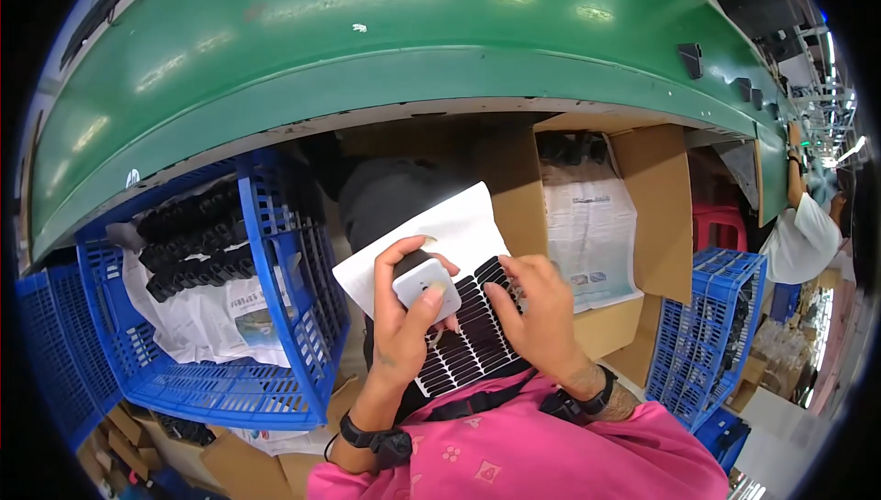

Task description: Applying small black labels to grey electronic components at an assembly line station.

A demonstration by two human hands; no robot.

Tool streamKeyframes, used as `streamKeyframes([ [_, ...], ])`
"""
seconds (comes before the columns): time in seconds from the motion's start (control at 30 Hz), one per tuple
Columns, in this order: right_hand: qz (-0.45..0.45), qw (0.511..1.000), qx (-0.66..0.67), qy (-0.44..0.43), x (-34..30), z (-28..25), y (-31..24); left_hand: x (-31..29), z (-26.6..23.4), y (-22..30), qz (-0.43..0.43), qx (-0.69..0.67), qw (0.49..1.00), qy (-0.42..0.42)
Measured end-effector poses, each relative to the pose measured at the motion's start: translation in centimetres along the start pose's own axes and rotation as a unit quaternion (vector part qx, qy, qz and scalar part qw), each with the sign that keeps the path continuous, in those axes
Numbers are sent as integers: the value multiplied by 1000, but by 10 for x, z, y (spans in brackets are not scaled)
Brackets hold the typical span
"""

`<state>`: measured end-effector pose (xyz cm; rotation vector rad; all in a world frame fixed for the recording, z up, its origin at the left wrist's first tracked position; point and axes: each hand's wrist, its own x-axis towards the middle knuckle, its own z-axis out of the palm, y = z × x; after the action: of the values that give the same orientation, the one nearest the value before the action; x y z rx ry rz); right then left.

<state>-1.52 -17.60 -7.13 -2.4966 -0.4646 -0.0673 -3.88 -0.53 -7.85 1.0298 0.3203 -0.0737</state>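
My left hand (401, 316) is closed around a small light-grey, rounded-square device (428, 285) with a black part on its far side. The thumb lies across the pale face. Below it, over my lap, lies a sheet of black stickers (466, 339), narrow rounded strips in columns on a white backing. A blank white part (459, 220) of the sheet extends beyond the strips. At the sheet's upper right edge my right hand (541, 312) is closed, thumb and fingertips pinching there. Whether a single strip has come loose between them is hidden.
A green workbench (459, 18) crosses ahead. On the left, a blue crate (206, 381) holds paper and rows of black parts (197, 243). An open cardboard box (663, 211) with paper and black parts stands right, a blue crate (702, 316) beyond it. Another person (798, 238) is far right.
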Motion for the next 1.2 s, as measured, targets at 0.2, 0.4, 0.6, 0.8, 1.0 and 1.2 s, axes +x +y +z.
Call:
streamKeyframes([
  [0.2,159,972,169,-39,11,4,-7,-1,0,2,-1,38,999,12],
  [0.4,172,965,195,-22,6,3,6,-3,3,1,-4,43,999,9],
  [0.6,55,995,86,21,3,-1,1,-2,3,-1,-1,52,999,12],
  [0.8,-2,999,24,31,3,1,5,-2,5,-2,6,56,998,19],
  [1.0,-7,999,19,38,5,3,2,-3,6,-2,14,63,998,21],
  [1.2,70,991,110,-14,10,4,3,-1,-21,25,18,-27,999,-8],
])
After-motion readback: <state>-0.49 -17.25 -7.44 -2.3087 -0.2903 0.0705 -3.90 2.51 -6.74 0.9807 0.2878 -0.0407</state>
